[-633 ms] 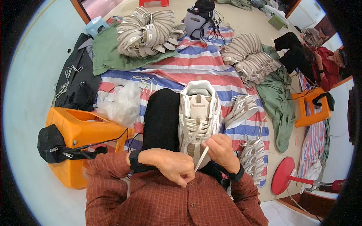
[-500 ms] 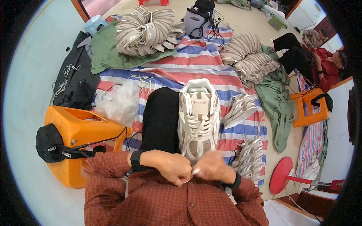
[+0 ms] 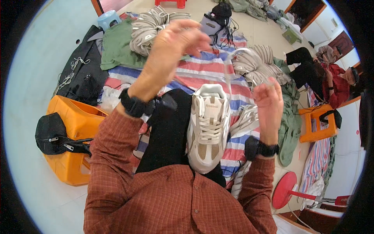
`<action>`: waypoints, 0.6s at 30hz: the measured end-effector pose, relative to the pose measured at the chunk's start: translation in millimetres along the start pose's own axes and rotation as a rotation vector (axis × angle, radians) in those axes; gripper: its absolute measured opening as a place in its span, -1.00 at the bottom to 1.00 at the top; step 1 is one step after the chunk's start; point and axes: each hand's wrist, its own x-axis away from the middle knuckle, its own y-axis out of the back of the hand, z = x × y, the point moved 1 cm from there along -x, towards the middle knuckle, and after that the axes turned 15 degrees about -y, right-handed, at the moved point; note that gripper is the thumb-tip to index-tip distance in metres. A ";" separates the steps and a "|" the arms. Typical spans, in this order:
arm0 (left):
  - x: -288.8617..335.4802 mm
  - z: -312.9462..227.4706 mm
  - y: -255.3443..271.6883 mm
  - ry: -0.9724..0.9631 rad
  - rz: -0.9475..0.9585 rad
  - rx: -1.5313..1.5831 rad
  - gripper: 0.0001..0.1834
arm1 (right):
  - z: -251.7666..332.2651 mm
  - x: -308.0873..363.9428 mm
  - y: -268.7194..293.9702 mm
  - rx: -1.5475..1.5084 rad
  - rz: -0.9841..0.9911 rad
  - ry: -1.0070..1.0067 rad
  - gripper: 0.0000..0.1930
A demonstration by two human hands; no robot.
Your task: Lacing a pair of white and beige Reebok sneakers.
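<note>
A white and beige lace-up sneaker [image 3: 209, 154] rests upright over my lap, its toe toward me and its laces [image 3: 210, 130] crossed over the tongue. My left hand [image 3: 179, 41] is raised high beyond the shoe, to its left, smeared by motion. To the right of the shoe my right hand [image 3: 268, 103] is lifted with its fingers pointing up, also blurred. A pale, lace-like strand [image 3: 227, 66] arcs through the air between the hands, above the shoe's opening. Blur hides whether either hand grips it.
Bundled beige shoe parts [image 3: 144, 33] lie on green cloth, with more [image 3: 253, 64] at right. Pale strips [image 3: 246, 119] lie beside the shoe on the striped sheet [image 3: 200, 70]. Orange stools [image 3: 68, 158] flank the area. Another person [image 3: 338, 82] sits far right. A red round-ended object [image 3: 283, 191] stands near right.
Both hands have risen from beside the shoe's toe and spread apart, the left far up and leftward, the right up and rightward. The toe is uncovered, and a pale strand arcs in the air.
</note>
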 end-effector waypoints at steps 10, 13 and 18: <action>127.3 68.8 8.6 0.233 0.410 -0.387 -0.92 | -66.3 84.9 -17.5 0.113 0.259 -0.185 -0.91; 136.3 72.1 -3.5 0.181 0.483 -0.415 -0.94 | -46.4 89.1 -43.3 0.276 0.345 0.151 -0.86; 137.8 71.6 -9.0 0.041 0.572 -0.493 -0.89 | -43.0 90.0 -59.3 0.561 0.363 0.175 -0.86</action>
